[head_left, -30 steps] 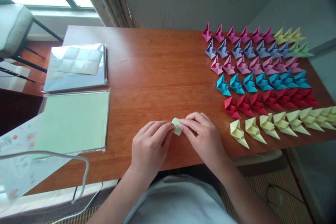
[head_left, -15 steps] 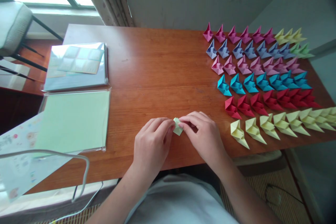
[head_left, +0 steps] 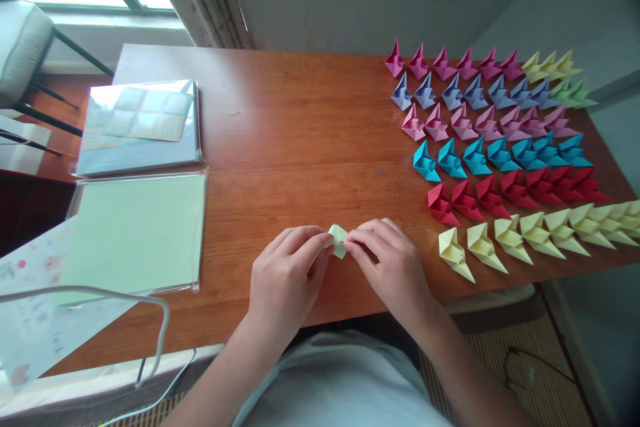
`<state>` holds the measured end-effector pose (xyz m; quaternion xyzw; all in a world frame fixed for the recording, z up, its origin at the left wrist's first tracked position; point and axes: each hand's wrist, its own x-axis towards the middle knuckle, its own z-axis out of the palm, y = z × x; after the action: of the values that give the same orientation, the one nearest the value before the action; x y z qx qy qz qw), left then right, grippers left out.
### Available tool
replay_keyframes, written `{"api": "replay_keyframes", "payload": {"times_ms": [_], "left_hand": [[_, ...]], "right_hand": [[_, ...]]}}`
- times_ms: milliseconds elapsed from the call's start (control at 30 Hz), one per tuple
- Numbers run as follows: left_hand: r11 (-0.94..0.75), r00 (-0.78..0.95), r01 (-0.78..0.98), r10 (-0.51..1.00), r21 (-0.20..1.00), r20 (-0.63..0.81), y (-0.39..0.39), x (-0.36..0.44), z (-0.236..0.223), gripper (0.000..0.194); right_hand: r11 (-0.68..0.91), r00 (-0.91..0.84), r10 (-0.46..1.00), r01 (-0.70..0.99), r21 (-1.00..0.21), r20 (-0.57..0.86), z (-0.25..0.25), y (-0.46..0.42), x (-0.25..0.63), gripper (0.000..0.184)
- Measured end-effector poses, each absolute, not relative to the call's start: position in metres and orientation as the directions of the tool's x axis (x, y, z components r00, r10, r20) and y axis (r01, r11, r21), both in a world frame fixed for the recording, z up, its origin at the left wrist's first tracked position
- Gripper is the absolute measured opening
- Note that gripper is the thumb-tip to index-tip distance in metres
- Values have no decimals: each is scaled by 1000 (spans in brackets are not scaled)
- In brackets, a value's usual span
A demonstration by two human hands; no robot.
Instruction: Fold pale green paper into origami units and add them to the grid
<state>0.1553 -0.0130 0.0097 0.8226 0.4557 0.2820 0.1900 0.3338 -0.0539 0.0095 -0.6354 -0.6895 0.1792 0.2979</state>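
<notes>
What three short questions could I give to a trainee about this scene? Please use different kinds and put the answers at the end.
1. True or false: the left hand and the right hand both touch the small pale green paper.
2. What colour is the lowest row of folded shapes in the picture? A) bright blue; B) pale yellow; C) red.
3. Fill in: the large pale green sheet lies to the ____ of both hands.

Key: 1 true; 2 B; 3 left.
</notes>
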Motion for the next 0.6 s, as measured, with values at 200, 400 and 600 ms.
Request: {"api": "replay_keyframes", "payload": {"times_ms": [200, 400, 600], "left_hand": [[-590, 506, 632, 805, 502, 310, -15, 153, 11, 8], [-614, 533, 642, 788, 459, 308, -18, 152, 11, 9], [-607, 524, 639, 793, 472, 311, -17, 151, 10, 8]], "right_hand": [[173, -40, 973, 772, -611, 226, 7, -63, 339, 12], [201, -60, 966, 784, -588, 250, 7, -62, 337, 16], [127, -12, 977, 832, -541, 211, 11, -62, 333, 16]]}}
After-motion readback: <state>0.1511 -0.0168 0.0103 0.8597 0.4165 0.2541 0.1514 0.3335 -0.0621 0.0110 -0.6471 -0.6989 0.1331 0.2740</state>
